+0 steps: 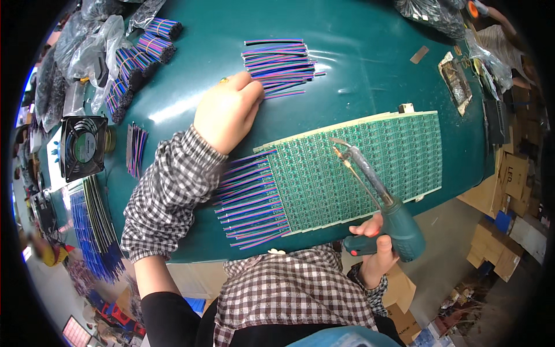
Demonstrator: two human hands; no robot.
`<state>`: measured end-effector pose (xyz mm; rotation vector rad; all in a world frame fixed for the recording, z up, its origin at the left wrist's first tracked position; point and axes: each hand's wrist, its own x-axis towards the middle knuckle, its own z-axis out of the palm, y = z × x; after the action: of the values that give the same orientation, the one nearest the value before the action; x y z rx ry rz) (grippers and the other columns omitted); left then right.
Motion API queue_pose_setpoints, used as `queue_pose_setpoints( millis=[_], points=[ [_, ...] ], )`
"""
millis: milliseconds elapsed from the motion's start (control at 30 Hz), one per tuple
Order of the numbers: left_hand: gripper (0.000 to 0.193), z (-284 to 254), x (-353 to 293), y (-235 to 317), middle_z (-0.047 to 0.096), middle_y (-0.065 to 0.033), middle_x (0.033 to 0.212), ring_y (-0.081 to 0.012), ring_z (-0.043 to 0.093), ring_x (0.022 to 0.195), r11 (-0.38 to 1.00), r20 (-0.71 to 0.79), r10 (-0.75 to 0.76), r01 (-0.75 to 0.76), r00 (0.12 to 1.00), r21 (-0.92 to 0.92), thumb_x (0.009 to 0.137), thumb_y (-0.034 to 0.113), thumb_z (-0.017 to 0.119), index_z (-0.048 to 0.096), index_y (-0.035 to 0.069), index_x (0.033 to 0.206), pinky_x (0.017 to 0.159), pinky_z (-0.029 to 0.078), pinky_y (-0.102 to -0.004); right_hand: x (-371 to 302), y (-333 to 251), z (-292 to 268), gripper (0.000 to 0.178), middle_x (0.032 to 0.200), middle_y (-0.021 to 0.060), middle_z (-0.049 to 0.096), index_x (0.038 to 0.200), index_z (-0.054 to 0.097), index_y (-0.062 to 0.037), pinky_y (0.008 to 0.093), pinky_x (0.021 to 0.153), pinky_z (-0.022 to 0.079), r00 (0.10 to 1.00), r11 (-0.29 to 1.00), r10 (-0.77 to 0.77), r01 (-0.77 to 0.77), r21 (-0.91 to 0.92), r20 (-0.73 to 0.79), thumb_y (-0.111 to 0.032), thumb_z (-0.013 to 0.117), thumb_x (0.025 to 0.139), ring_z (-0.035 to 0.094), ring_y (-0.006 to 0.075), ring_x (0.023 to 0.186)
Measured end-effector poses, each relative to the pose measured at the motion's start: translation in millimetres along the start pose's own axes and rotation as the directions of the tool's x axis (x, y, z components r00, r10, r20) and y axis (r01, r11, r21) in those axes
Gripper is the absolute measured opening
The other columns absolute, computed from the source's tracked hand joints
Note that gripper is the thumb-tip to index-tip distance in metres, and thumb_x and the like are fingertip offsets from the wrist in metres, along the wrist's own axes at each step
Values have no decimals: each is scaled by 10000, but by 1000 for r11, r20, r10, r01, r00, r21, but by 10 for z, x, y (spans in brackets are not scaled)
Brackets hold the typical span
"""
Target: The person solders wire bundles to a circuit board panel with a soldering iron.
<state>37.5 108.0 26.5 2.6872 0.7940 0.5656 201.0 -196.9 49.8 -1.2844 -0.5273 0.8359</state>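
Note:
My left hand (pixel 228 113) is curled at the left end of a loose pile of multicoloured wires (pixel 280 61) on the green table. Its fingers are closed against the wires, but the fingertips are hidden under the hand. In my right hand (pixel 378 248) is a dark green soldering gun (pixel 403 228), gripped by its handle. The gun's hot tip and thin feed tube reach over a large panel of small green circuit boards (pixel 358 168). Along the panel's left edge, a row of wires (pixel 248 199) sticks out to the left, partly under my left sleeve.
At far left lie rubber-banded wire bundles (pixel 156 46) and clear plastic bags (pixel 92 46). A small black fan (pixel 84 148) stands at the left edge, near a short wire bunch (pixel 137 150). Blue wires (pixel 95 231) hang below it. A stained metal tray (pixel 455 84) lies far right.

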Motion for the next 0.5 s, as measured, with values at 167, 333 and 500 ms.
queue_pose_setpoints(
  millis=[167, 333, 500],
  points=[
    [80, -119, -222, 125, 584, -112, 850, -327, 606, 787, 997, 71, -74, 72, 995, 19, 803, 47, 666, 621, 52, 870, 681, 494, -398, 1, 37, -71, 460, 909, 120, 551, 1127, 495, 57, 423, 733, 600, 999, 1000, 12, -13, -10, -46, -335, 631, 930, 619, 219, 786],
    [121, -66, -51, 222, 589, -106, 869, -317, 608, 805, 998, 72, -28, 32, 997, -49, 791, 61, 688, 637, 53, 899, 704, 495, -390, 14, 56, -74, 471, 903, 119, 551, 1152, 492, 63, 419, 717, 605, 1000, 1000, -2, 1, -30, -26, -330, 629, 931, 621, 218, 777],
    [126, 124, 94, 95, 576, -106, 871, -313, 607, 832, 993, 96, -21, 32, 995, -114, 799, 101, 698, 616, 50, 880, 714, 495, -398, 10, 45, -58, 483, 907, 119, 553, 1165, 491, 64, 411, 711, 606, 998, 998, -49, 48, -42, -29, -334, 632, 929, 623, 219, 775]
  ],
)
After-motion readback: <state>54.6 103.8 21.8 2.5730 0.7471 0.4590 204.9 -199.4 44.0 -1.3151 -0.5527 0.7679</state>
